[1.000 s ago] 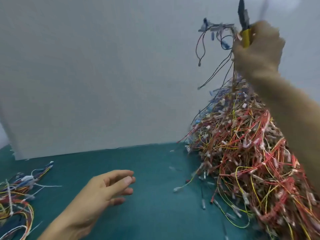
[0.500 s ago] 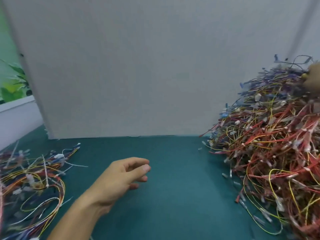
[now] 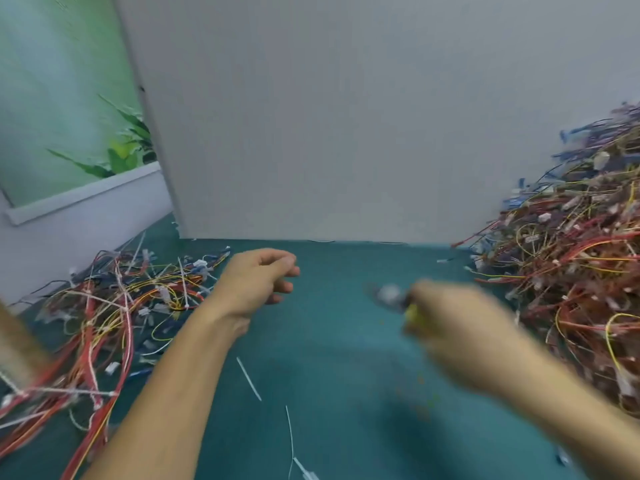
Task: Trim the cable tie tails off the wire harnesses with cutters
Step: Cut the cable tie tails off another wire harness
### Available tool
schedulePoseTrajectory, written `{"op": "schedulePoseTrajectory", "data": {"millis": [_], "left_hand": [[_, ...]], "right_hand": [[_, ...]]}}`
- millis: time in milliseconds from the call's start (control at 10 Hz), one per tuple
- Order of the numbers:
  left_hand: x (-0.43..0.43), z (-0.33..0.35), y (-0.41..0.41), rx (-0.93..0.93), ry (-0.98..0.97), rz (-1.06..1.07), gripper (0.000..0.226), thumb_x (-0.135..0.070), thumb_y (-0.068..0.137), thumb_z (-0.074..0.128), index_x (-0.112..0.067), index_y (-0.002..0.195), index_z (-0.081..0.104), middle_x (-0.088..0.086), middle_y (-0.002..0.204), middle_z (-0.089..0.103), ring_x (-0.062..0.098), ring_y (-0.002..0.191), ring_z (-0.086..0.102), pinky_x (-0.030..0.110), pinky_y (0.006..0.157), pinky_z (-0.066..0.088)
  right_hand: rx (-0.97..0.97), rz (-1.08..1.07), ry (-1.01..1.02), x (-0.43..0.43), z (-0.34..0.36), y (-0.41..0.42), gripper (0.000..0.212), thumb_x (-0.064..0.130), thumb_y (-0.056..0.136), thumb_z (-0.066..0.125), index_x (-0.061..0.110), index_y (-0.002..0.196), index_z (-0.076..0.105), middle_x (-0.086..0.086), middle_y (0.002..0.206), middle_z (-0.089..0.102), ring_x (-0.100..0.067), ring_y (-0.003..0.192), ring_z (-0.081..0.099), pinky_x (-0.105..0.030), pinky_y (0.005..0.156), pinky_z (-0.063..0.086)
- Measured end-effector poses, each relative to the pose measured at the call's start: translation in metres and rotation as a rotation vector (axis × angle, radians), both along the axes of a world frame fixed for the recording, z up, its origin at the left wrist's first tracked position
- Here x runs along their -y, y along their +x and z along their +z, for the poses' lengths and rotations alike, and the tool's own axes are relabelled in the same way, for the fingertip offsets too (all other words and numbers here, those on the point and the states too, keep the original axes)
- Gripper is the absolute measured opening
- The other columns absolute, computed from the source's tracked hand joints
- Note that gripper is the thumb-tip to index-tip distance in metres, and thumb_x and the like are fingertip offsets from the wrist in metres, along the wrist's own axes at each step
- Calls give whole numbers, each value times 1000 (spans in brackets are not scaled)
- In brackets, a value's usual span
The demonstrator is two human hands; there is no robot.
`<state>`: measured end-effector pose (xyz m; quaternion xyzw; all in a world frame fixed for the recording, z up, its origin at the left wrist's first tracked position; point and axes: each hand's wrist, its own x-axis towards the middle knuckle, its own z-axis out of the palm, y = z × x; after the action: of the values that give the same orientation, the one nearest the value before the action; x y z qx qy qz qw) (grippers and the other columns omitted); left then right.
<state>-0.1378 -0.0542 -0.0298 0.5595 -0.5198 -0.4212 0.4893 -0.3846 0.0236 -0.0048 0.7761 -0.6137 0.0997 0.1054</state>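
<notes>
1. Cutters (image 3: 398,299) are showing only as a grey smear with a yellow handle, right of centre. I cannot tell how their jaws are standing.
2. Blur is smearing the right hand (image 3: 460,334) badly on my feed, yet I am seeing it wrapping round that yellow handle, above the mat.
3. At centre, the left hand (image 3: 256,282) is hovering with fingers loosely curled, holding nothing.
4. A tall harness heap (image 3: 571,271) is running off the right edge of the frame, and a flatter harness pile (image 3: 114,306) is spilling past the lower left edge.
5. At the left edge, a brown blurred shape (image 3: 17,341) is showing as nothing I can name.
6. Loose white tie tails (image 3: 248,377) are lying on the teal mat (image 3: 329,341) at lower centre, between the arms.
7. A grey-white board (image 3: 346,116) is standing behind the mat, filling the upper frame. Green leaves (image 3: 128,147) are showing at upper left, above a white ledge (image 3: 86,199).
</notes>
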Motion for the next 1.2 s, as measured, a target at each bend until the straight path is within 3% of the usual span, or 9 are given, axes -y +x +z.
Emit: {"op": "schedulePoseTrajectory", "data": {"millis": [100,300,400,500,700,800,1000,1100,1200], "left_hand": [[4,-7,19,125,-6,77,8,-19,91,62,-20,86,69,-5,80,71,8,57,59,25,55,45],[8,-29,47,715,98,138,28,-18,85,70,-13,113,68,4,110,69,20,99,63,32,93,48],[10,-32,53,811,124,187,30,-16,87,68,-16,117,66,4,117,68,23,108,61,39,100,46],[11,-31,59,972,146,269,28,-22,88,66,-21,116,65,3,115,68,26,111,59,48,112,31],[4,-33,58,1161,283,364,30,-39,84,67,-18,105,64,1,89,63,21,81,56,31,64,40],[4,-35,52,1185,296,427,29,-39,85,66,-16,101,59,2,90,57,20,75,48,30,54,34],[7,-39,52,1221,304,455,12,-12,89,59,-14,100,62,3,80,51,21,71,49,32,51,32],[7,-34,52,1204,106,499,17,-16,90,58,-16,106,66,5,88,62,23,77,55,32,55,39],[6,-23,55,1215,-161,601,22,-19,91,58,-12,108,69,11,99,65,30,92,58,37,68,46]], "right_hand": [[112,302,246,-35,-69,66,22,36,94,48,25,113,50,2,120,53,-25,111,50,-32,83,38],[69,523,95,-40,-90,101,24,49,86,45,43,86,68,29,89,61,-3,67,49,-17,55,45],[489,589,-6,-42,-82,107,27,57,37,64,34,28,53,14,34,37,-17,53,22,-42,55,31],[309,655,-57,-29,-91,110,31,48,82,41,40,88,71,23,92,62,-11,80,35,-24,70,27],[274,824,346,-23,-92,101,31,28,104,38,28,130,56,6,137,48,-20,120,42,-24,77,31],[259,695,276,-15,-80,81,31,34,99,43,32,128,54,10,129,49,-17,114,45,-30,95,37],[183,342,129,2,-85,58,32,28,91,39,32,121,48,13,116,48,-15,106,44,-29,82,33],[134,240,73,6,-95,55,28,25,90,39,31,115,51,11,112,50,-17,99,46,-30,81,34],[150,268,-10,6,-100,55,22,19,67,71,27,86,64,9,85,58,-17,69,54,-28,61,44]]}}
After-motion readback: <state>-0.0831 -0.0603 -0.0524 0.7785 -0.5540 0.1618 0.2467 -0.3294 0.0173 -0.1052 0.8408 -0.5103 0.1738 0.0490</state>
